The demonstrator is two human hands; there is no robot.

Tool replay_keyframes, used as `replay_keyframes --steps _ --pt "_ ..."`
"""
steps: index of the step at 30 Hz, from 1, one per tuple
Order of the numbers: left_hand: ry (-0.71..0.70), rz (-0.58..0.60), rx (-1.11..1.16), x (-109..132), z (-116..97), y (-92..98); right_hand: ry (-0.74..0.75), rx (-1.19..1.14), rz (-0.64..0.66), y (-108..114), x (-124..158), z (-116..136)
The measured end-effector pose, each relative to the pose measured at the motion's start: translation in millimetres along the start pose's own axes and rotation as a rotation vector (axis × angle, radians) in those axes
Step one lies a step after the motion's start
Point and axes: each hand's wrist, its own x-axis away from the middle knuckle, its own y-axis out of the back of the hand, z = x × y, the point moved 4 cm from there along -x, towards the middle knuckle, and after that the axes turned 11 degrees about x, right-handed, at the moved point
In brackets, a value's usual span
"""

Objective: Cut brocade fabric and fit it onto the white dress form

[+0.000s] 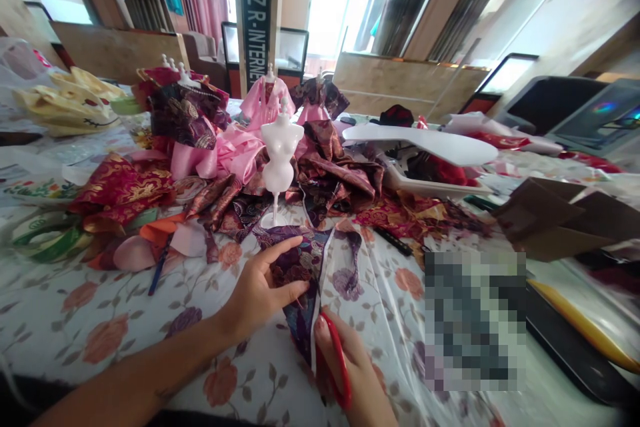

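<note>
My left hand [253,293] lies on a dark purple brocade piece [313,260] with a pale edge, thumb and fingers spread apart over it. The cloth tapers to a point toward me. My right hand [360,373] grips scissors [342,363] by their red handles, at the right edge of the narrow end. The blades are mostly hidden, so I cannot tell whether they touch the cloth. A narrow curved strip of similar fabric [355,253] lies to the right. Just beyond the brocade stands a small white dress form [279,153] on a thin stand.
Crumpled brocade and pink satin [240,153] pile up behind, near small dressed forms [267,100]. At left are green tape rolls [40,237] and a blue pen [159,270]. A black marker [393,240], white tray [435,183] and brown cardboard box [560,213] lie to the right.
</note>
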Motion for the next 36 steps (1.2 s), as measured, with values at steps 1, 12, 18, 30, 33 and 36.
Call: replay_keyframes --steps 1,12,18,30,33,36 --pt "-0.006 -0.002 -0.003 0.1 -0.5 0.3 0.008 0.000 -0.001 -0.3 -0.2 -0.4" --pt "0.003 -0.002 0.010 0.0 2.2 0.9 0.051 -0.030 -0.097 -0.8 4.0 -1.9" --pt "-0.016 0.004 0.016 -2.0 8.4 4.1 -0.003 -0.048 -0.112 -1.5 4.8 -6.0" --pt "-0.037 -0.066 -0.037 -2.8 4.9 6.9 0.044 -0.052 -0.079 -2.9 6.4 3.7" --pt "-0.030 -0.065 -0.031 -1.6 3.4 5.3 0.054 -0.041 -0.070 -2.8 4.7 1.2" --pt "-0.026 -0.055 -0.009 -0.9 1.4 3.3 0.063 -0.026 -0.061 -2.5 0.4 -2.5"
